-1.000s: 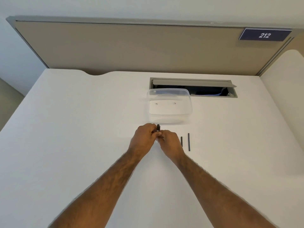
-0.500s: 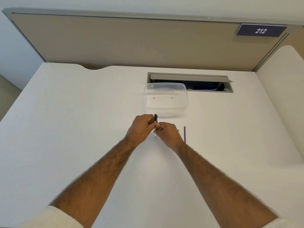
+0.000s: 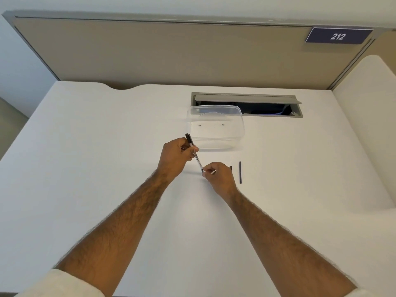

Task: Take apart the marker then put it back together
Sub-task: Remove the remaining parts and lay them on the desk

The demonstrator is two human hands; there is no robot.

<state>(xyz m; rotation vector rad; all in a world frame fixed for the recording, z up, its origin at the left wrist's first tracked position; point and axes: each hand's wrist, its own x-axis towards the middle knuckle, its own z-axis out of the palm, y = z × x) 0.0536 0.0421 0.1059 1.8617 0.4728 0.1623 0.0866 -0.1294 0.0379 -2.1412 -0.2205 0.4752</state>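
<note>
The marker (image 3: pixel 196 157) is a thin white barrel with a black cap end pointing up and away. My left hand (image 3: pixel 174 156) grips its upper part. My right hand (image 3: pixel 218 175) pinches its lower tip close to the white table (image 3: pixel 85 168). A thin black rod (image 3: pixel 240 172) lies on the table just right of my right hand. A second short dark piece (image 3: pixel 231 167) shows partly behind my right hand's knuckles.
A clear plastic container (image 3: pixel 215 127) stands upside down just beyond my hands. Behind it is an open cable hatch (image 3: pixel 246 105) in the table. A beige partition (image 3: pixel 171 52) closes the far edge, with a sign reading 212 (image 3: pixel 338 36).
My hands have drawn apart. The marker, which was mostly hidden between them, now shows most of its length, tilted, with my right hand lower at its tip.
</note>
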